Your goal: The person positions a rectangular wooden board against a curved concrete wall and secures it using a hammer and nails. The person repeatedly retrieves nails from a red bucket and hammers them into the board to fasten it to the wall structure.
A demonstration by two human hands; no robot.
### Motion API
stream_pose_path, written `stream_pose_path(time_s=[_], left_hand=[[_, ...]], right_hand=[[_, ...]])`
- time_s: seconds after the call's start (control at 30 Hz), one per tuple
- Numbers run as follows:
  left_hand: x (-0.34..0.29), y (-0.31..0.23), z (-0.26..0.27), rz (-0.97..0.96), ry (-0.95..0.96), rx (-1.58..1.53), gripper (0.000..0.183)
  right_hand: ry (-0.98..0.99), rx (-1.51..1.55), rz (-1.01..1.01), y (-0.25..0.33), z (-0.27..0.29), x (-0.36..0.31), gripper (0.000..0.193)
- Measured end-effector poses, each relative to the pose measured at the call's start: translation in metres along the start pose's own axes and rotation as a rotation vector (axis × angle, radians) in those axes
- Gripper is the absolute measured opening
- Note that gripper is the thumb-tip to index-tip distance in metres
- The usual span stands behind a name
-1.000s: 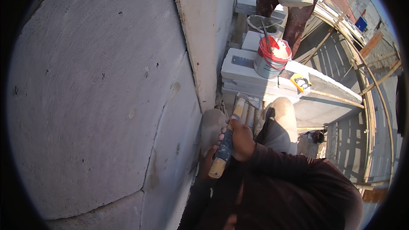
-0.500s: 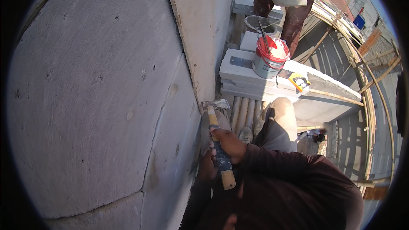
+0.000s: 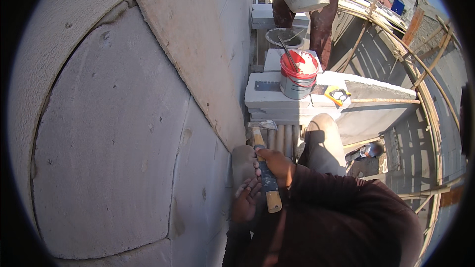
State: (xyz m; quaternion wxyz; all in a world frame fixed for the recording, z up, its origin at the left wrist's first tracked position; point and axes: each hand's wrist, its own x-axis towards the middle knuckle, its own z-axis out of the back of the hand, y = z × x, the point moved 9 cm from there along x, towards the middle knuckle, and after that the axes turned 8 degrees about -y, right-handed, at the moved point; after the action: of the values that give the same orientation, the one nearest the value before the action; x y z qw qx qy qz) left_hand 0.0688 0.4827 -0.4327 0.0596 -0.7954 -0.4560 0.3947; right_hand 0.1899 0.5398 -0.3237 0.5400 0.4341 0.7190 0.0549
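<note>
Block wall (image 3: 109,143) stands at left. Left hand (image 3: 244,202): fingers loosely opened, just beside the hatchet-like tool (image 3: 268,180); contact cannot be told. Tool lies between the hands, long axis running away from the body, metal head at the far end. Right hand (image 3: 279,166), nearer, is closed round the handle. Red-rimmed bucket (image 3: 295,88) sits beyond, on stacked blocks (image 3: 272,100).
</note>
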Motion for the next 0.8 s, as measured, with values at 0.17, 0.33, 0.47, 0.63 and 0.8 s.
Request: stream_pose_path(time_s=[0.17,0.33,0.47,0.63,0.8], left_hand=[[0.004,0.001,-0.009,0.064,-0.003,0.098,0.035],[0.009,-0.012,-0.031,-0.095,-0.156,0.535,0.036],[0.015,-0.016,-0.061,-0.086,-0.104,0.508,0.029],[0.059,-0.026,-0.090,-0.005,-0.129,0.159,0.020],[0.157,-0.039,-0.102,-0.006,-0.069,-0.051,0.017]], right_hand=[[-0.068,-0.089,0.109,0.037,0.047,0.009,0.021],[-0.121,-0.051,0.108,0.034,0.105,0.051,0.024],[-0.024,-0.115,0.193,0.005,0.164,0.114,0.025],[-0.269,0.036,-0.047,-0.024,0.182,0.109,0.023],[-0.017,0.448,-0.039,-0.037,0.183,0.125,0.023]])
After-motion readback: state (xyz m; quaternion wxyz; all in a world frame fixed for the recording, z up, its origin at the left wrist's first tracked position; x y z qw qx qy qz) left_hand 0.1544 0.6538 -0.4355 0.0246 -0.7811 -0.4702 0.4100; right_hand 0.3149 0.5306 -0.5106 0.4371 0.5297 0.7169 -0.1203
